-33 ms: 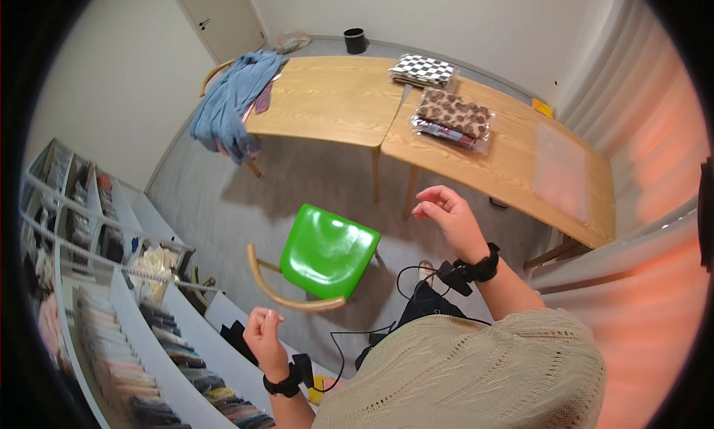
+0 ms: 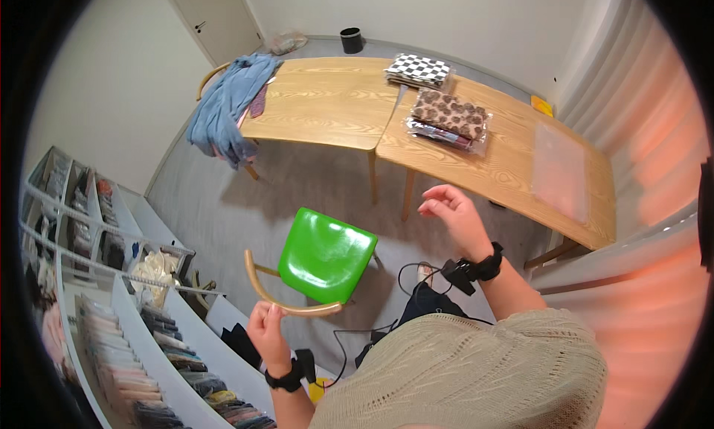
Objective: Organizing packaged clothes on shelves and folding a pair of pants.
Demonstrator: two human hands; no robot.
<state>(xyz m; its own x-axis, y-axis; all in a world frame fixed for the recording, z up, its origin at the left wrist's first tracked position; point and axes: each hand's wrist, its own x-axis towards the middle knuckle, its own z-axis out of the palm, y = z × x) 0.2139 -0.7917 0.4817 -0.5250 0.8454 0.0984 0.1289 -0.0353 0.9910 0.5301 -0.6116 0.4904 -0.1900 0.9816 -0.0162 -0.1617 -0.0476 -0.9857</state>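
My left hand [image 2: 268,334] is closed with its fingers curled in, and nothing shows in it. In the picture its fingertips overlap the wooden backrest [image 2: 301,309] of a chair with a shiny green seat [image 2: 327,255]; whether they touch is unclear. To the right of the chair, in front of the tables, my right hand [image 2: 455,215] hangs in the air, empty, its fingers loosely bent and apart from the thumb. Both wrists wear black straps with small boxes and cables.
Two wooden tables [image 2: 327,105] stand ahead, bearing a blue garment [image 2: 236,105], a leopard-print folded cloth [image 2: 450,115], a checkered one [image 2: 418,69] and a clear sheet [image 2: 559,172]. Shelves [image 2: 160,328] of packed clothes line the left; a curtain [image 2: 654,146] hangs right. A black bin [image 2: 351,40] stands behind.
My left hand has risen slightly, so its fingertips now overlap the chair's backrest. My right hand has shifted a little to the right. The view has moved slightly.
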